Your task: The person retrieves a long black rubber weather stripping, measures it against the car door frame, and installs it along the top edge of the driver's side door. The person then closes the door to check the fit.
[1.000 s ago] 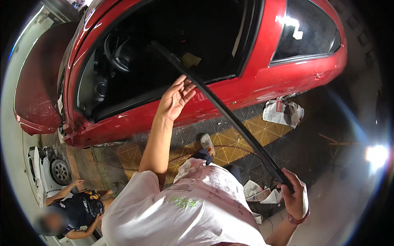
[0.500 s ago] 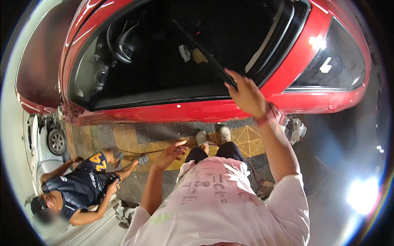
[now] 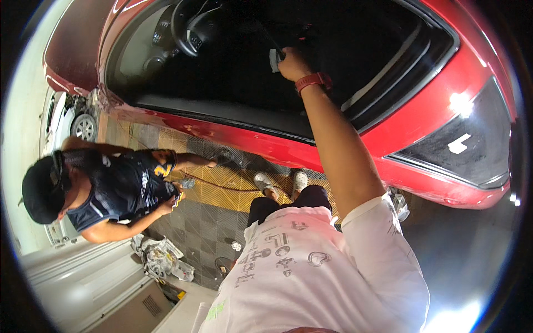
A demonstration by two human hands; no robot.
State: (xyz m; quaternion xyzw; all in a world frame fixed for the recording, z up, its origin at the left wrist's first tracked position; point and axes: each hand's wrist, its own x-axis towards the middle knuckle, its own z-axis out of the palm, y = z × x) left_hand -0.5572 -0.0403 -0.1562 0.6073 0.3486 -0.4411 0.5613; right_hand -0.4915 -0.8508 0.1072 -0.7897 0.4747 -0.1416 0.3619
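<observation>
My right hand (image 3: 293, 65) reaches over the dark glass (image 3: 222, 83) of a red car (image 3: 395, 145), a red band on its wrist. Its fingers are closed round the near end of a long thin dark rod (image 3: 270, 36); the rod's far end fades into the black of the glass. Beside the fingers shows a pale patch (image 3: 273, 61); whether it lies on the glass or behind it I cannot tell. A steering wheel (image 3: 179, 30) shows through the glass. My left hand is out of view.
At the left another person (image 3: 119, 186) in a black cap and dark sleeveless shirt holds something small. Crumpled plastic (image 3: 161, 256) lies behind them. A cord (image 3: 216, 187) crosses the patterned floor mat (image 3: 233, 201) near my feet. A darker red panel (image 3: 69, 53) stands at far left.
My right hand has moved farther over the glass and to the left with the rod. My left hand has left the view. The other person now appears nearer and higher in the picture.
</observation>
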